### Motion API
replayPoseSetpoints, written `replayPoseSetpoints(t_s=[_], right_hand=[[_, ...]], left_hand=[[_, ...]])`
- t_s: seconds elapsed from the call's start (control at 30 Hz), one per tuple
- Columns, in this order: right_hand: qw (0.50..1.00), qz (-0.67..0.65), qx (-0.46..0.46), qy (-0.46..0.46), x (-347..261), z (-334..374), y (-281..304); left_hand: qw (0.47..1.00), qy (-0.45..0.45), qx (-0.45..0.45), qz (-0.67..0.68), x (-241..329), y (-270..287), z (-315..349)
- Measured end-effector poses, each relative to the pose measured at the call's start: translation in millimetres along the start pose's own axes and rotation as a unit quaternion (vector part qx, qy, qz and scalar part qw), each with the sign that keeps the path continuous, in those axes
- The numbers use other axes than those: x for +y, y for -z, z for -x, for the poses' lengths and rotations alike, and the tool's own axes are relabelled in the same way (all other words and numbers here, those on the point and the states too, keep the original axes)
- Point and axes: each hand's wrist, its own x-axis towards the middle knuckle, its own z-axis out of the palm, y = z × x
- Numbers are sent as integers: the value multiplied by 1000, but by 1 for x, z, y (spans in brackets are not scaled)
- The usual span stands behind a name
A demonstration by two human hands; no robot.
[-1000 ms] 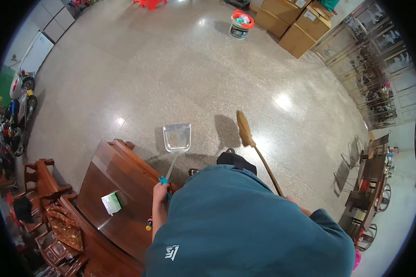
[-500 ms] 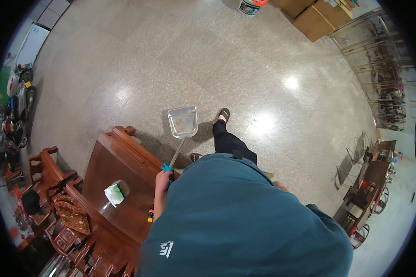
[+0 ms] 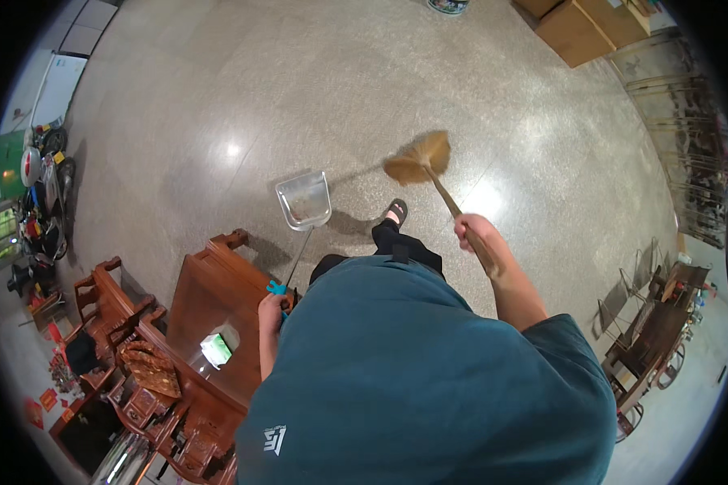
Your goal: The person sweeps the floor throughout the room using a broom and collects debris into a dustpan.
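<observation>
Broom (image 3: 422, 159) is clasped in right hand (image 3: 475, 231), dustpan (image 3: 306, 200) (translucent) in left hand (image 3: 271, 308).

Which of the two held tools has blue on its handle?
The dustpan, held in the left hand; the broom, in the right hand, shows only brown tones.

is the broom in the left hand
No, the right hand grips the broom, while the left hand holds the dustpan.
</observation>
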Motion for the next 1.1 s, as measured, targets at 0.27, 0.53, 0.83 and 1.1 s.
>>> replayPoseSetpoints(t_s=[0.27, 0.53, 0.83, 1.1], right_hand=[[989, -118, -70, 45, -117, -64, -7], [988, 49, 83, 124, -74, -20, -11], [973, 59, 220, 35, -100, 27, -54], [993, 16, 86, -74, -188, -80, -59]], left_hand=[[978, 147, -7, 146, 101, -15, -98], [987, 110, -35, 114, 166, -18, -254], [994, 67, -84, -17, 264, -13, -374], [989, 84, -117, -47, 324, -4, -378]])
